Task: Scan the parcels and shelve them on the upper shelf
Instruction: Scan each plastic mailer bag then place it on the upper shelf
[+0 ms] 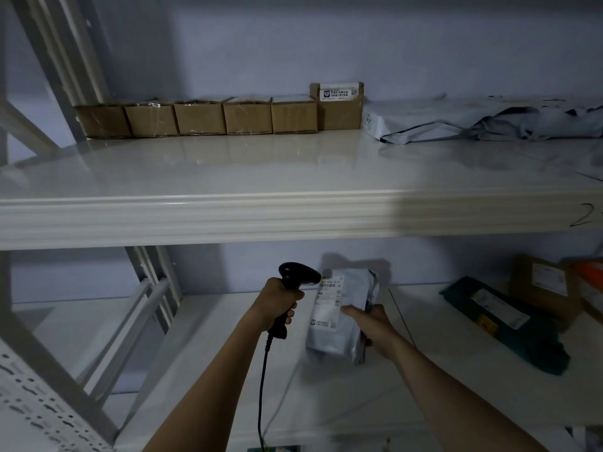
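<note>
Fingers (290,313) of the left hand (277,303) are wrapped round the grip of a black scanner (295,278), whose head is aimed rightward at a label (329,296). Fingers (350,310) of the right hand (372,324) are clamped on a grey parcel (342,316), held upright just beside the scanner's head, the thumb laid across its labelled face. A cable (262,383) is seen hanging below the left hand. Behind both hands lies the lower shelf (228,337); right of the fingers a green parcel (509,324) and a brown box (545,287) are kept there. Above the fingers, on the upper shelf (261,177), a row of cardboard boxes (222,117) is lined against the wall, with grey bags (473,120) to its right.
</note>
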Motion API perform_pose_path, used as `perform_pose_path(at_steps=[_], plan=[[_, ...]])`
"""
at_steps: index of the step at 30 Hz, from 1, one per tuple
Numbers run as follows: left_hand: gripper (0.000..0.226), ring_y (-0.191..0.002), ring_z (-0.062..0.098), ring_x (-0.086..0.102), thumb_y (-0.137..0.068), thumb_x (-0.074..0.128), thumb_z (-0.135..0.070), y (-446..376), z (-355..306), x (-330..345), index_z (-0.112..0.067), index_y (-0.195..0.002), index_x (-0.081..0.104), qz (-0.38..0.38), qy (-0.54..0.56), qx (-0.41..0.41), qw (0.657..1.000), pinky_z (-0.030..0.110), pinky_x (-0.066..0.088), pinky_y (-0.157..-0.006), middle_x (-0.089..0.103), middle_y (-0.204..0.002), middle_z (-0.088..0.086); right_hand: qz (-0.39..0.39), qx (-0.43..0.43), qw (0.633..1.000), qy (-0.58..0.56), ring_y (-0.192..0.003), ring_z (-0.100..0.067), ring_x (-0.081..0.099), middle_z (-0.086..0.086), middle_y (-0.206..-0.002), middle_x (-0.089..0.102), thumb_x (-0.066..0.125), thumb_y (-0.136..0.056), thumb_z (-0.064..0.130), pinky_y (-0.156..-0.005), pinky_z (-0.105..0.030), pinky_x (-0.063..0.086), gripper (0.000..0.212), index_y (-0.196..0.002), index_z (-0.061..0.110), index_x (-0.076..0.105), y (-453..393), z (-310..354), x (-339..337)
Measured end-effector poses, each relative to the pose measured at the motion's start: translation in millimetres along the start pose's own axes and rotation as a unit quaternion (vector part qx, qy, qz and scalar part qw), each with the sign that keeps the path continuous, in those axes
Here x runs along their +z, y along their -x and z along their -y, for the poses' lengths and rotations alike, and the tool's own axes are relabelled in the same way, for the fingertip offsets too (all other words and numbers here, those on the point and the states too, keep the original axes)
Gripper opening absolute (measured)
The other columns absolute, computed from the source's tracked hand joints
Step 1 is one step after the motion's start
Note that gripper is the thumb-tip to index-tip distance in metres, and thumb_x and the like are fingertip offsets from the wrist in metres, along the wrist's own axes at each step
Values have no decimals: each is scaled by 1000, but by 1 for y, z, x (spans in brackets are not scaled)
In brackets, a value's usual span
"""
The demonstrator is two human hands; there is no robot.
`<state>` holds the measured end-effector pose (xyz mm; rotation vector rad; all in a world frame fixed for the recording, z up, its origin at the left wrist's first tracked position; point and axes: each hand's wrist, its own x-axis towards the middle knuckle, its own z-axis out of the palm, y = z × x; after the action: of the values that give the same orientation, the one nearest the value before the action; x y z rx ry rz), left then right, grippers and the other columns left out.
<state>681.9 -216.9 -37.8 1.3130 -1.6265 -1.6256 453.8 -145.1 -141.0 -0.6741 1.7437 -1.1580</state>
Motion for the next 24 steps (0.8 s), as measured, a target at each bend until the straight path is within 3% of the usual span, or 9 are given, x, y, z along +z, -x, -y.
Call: perform_pose_path(at_steps=[12,20,22,24], plan=[[8,-47,16,41,-90,56,-3,-6,3,4,-5,-83,58,4,3,-4,1000,26,37,-46,45,-60,8,7,8,1000,-18,-99,-25,72,-3,-119,69,86,-55,58,-79,-46,63,96,-133,17,47,4,2,-7],[11,-48,17,43,-92,57,-5,-13,10,5,-1,-102,62,-2,24,-7,1000,26,39,-46,47,-62,8,0,11,1000,-21,-98,-26,71,-6,-119,68,84,-53,57,-77,-44,62,98,-134,15,46,11,6,-10],[4,-49,17,45,-92,59,-4,-16,15,5,-3,-96,60,7,35,-11,999,27,41,-47,47,-63,7,-4,15,1000,-19,-98,-27,71,-6,-118,68,84,-57,54,-80,-47,62,92,-132,15,48,15,9,-10],[10,-51,17,47,-90,59,0,-19,25,4,-6,-85,54,30,41,-22,998,29,44,-51,48,-63,6,-5,7,1000,-21,-99,-29,71,-6,-115,72,83,-69,44,-85,-52,61,72,-129,15,57,18,12,-10]])
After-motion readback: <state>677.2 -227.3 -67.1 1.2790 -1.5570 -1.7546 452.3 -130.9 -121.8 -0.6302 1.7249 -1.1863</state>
